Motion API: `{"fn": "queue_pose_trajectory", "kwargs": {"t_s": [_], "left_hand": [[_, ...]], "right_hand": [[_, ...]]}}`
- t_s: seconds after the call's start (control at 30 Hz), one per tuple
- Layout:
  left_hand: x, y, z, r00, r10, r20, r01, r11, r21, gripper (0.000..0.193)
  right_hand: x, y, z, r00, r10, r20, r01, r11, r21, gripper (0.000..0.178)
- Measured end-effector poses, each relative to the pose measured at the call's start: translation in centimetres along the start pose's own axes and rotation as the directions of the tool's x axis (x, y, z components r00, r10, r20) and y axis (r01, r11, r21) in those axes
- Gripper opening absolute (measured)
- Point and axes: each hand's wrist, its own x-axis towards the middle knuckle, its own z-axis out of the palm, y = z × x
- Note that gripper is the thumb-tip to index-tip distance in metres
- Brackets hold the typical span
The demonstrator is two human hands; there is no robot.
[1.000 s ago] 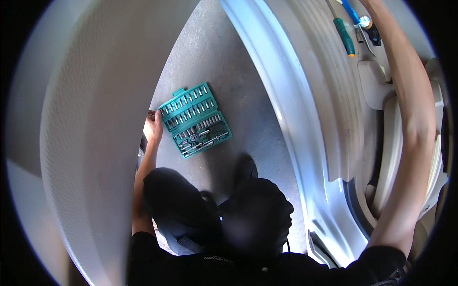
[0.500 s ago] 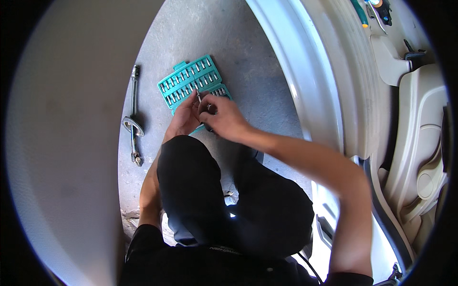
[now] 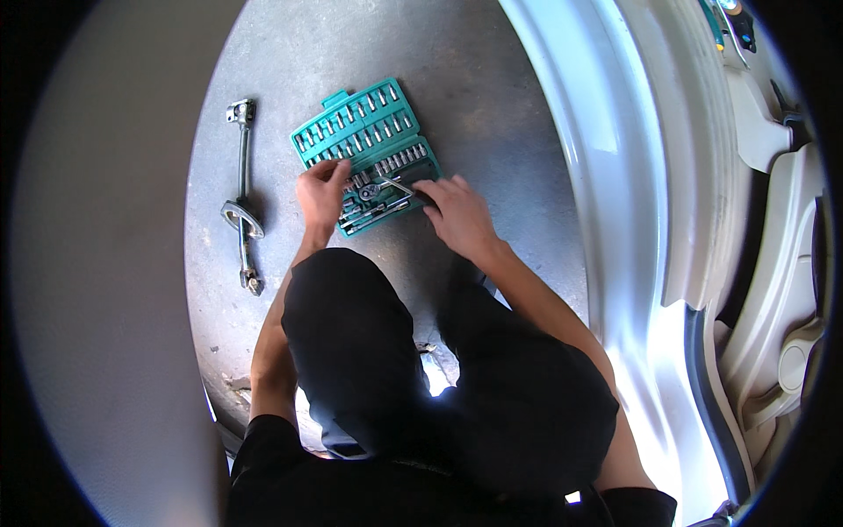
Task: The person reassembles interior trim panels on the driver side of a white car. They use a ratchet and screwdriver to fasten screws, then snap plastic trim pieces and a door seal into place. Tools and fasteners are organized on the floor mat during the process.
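A teal socket set case [image 3: 332,101] lies unfolded on the floor in front of my knees, with rows of metal bits [image 3: 358,112] in its far half. Over its left edge is my left hand [image 3: 320,198], fingertips drawn together beside the bits; anything between them is too small to make out. At the case's right edge, my right hand [image 3: 463,218] has its fingers closed on a tool with a dark handle [image 3: 424,199] and a thin metal shaft [image 3: 395,186], its kind unclear. A ratchet [image 3: 370,191] and several sockets [image 3: 404,159] sit in the near half.
To the left on the concrete floor [image 3: 492,114] lies a long metal shaft [image 3: 244,162] with joints at its ends and a ring-shaped flange [image 3: 241,218]. A white car door sill [image 3: 606,158] curves along the right. A large grey panel [image 3: 105,263] fills the left side.
My hands were close together over the case's near half; now they are apart, left hand to its left edge, right hand to its right. The tools in the near half have come into sight.
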Motion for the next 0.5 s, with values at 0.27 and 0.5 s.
{"fn": "queue_pose_trajectory", "kwargs": {"t_s": [0.27, 0.5], "left_hand": [[-1.1, 3.0, 3.5, 0.987, 0.102, 0.128, -0.137, 0.940, 0.314, 0.021], [-1.2, 2.4, 3.7, 0.937, 0.297, 0.184, -0.348, 0.844, 0.409, 0.018]], "right_hand": [[2.6, 2.7, 4.7, 0.975, -0.174, -0.138, 0.173, 0.985, -0.020, 0.024], [1.7, 2.6, 5.7, 0.940, -0.165, -0.298, 0.159, 0.986, -0.045, 0.023]]}}
